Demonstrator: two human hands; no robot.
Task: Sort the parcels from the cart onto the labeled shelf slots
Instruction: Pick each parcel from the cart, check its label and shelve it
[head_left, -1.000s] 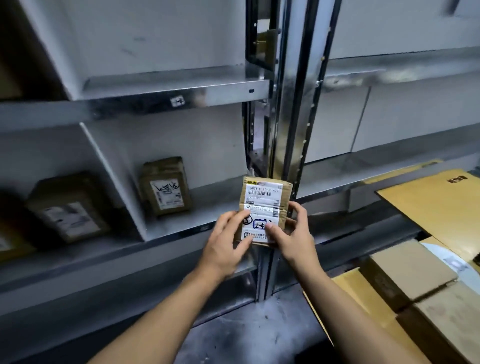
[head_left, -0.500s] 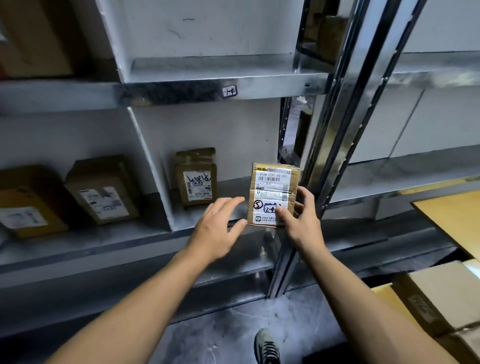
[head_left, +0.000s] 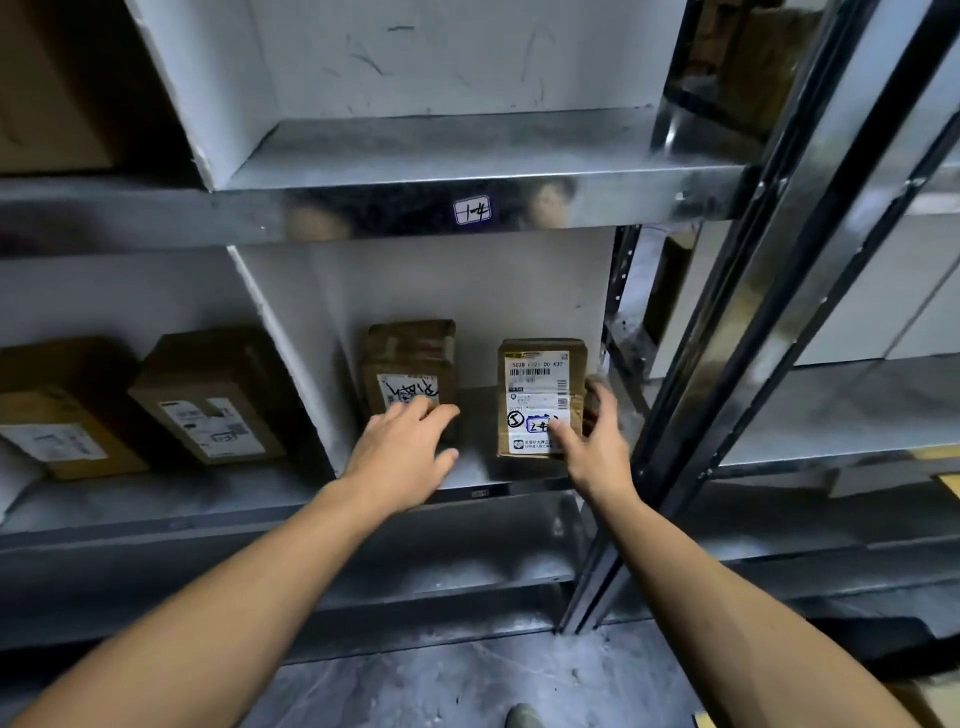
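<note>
A small brown parcel (head_left: 540, 384) with a white label marked "2-4" stands upright on the metal shelf (head_left: 467, 470), at the right end of the slot. My right hand (head_left: 592, 441) grips its right edge, thumb on the label. A second brown parcel (head_left: 410, 364) with a scribbled label stands to its left. My left hand (head_left: 405, 452) rests open in front of that second parcel, fingertips touching its lower front. A slot label (head_left: 471, 210) sits on the shelf edge above.
A white divider (head_left: 280, 353) bounds the slot on the left; beyond it lie two more boxes (head_left: 208, 395) (head_left: 57, 410). Metal uprights (head_left: 727, 364) stand right of the slot. A shoe tip (head_left: 522, 716) shows on the grey floor.
The labelled parcel has gone from in front of the shelf into the slot, standing beside the other parcel. My left hand let go of it and moved left. The view shifted closer.
</note>
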